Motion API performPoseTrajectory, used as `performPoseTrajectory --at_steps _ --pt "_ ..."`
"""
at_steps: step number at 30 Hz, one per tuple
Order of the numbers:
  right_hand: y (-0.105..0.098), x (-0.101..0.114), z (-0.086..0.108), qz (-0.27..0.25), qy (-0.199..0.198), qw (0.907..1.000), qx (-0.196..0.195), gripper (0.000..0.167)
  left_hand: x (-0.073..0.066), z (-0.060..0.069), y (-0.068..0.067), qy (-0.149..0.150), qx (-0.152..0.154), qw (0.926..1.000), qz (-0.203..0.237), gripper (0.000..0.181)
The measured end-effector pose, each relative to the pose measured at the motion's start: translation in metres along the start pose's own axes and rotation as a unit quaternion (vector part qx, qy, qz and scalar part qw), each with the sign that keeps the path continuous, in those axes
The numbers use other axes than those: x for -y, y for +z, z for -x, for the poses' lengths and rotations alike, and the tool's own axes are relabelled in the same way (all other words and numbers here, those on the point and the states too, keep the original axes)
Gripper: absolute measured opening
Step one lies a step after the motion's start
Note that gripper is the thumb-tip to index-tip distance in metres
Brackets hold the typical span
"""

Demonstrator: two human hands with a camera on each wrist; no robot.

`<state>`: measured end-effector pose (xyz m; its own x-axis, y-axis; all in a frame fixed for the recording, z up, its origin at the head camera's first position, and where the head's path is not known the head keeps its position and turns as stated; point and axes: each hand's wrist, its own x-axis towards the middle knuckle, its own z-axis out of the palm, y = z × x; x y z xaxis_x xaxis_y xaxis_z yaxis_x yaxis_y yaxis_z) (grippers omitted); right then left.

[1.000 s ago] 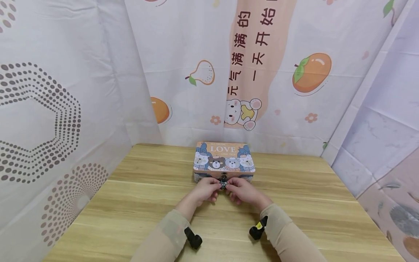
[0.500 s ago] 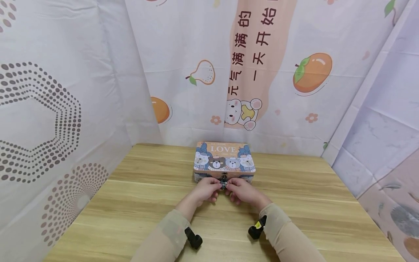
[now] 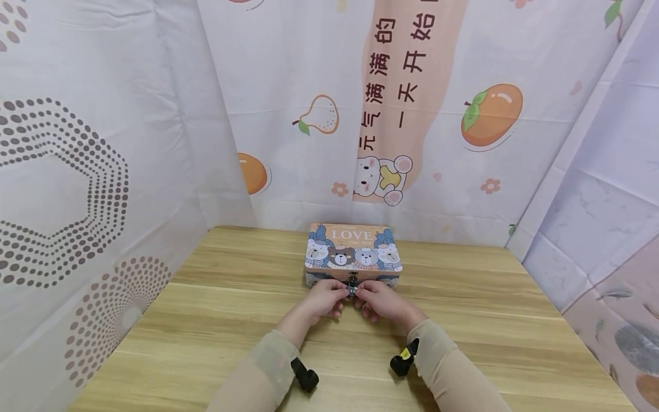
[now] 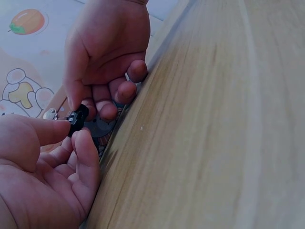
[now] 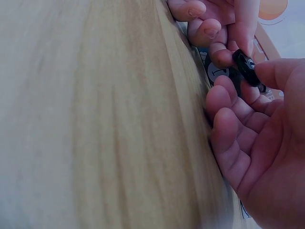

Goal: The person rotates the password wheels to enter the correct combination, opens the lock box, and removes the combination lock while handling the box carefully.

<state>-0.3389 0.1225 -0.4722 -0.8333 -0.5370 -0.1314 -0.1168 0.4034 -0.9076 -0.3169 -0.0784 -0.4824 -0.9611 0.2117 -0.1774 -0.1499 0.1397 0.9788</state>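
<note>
A tin box (image 3: pixel 355 247) with printed bears and the word LOVE stands at the table's back, its lid down. On the metal latch (image 3: pixel 353 276) at its front hangs a small black combination padlock (image 3: pixel 352 290). My left hand (image 3: pixel 324 298) pinches the padlock from the left between thumb and finger. From the right, my right hand (image 3: pixel 383 300) pinches it too. The left wrist view shows number wheels on the padlock (image 4: pixel 76 120) beside the left thumb. In the right wrist view, the right thumb touches the padlock (image 5: pixel 245 68). The digits are too small to read.
The wooden table (image 3: pixel 247 343) reaches toward me beneath both forearms. Behind the box hangs a printed curtain (image 3: pixel 288 68), with more curtains at the left and right sides. A black camera mount (image 3: pixel 305 375) sits on each wrist.
Both hands stay at the padlock, and the box stays in place. Any finger movement is too small to make out.
</note>
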Motion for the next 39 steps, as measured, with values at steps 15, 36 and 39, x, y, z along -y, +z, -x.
performPoseTrajectory --at_steps 15,36,39 --pt "0.0 0.0025 0.0022 0.001 -0.001 1.0 0.003 0.029 0.0019 -0.0025 -0.0004 0.004 0.001 1.0 0.003 0.019" --pt "0.0011 0.002 0.0009 0.012 0.012 0.9998 -0.005 0.03 0.0045 -0.005 0.0004 0.002 -0.003 1.0 0.0 0.019" --pt "0.0012 0.0019 0.0009 0.015 0.01 0.9998 -0.004 0.031 0.0043 -0.0043 0.0001 0.002 -0.004 1.0 -0.001 0.02"
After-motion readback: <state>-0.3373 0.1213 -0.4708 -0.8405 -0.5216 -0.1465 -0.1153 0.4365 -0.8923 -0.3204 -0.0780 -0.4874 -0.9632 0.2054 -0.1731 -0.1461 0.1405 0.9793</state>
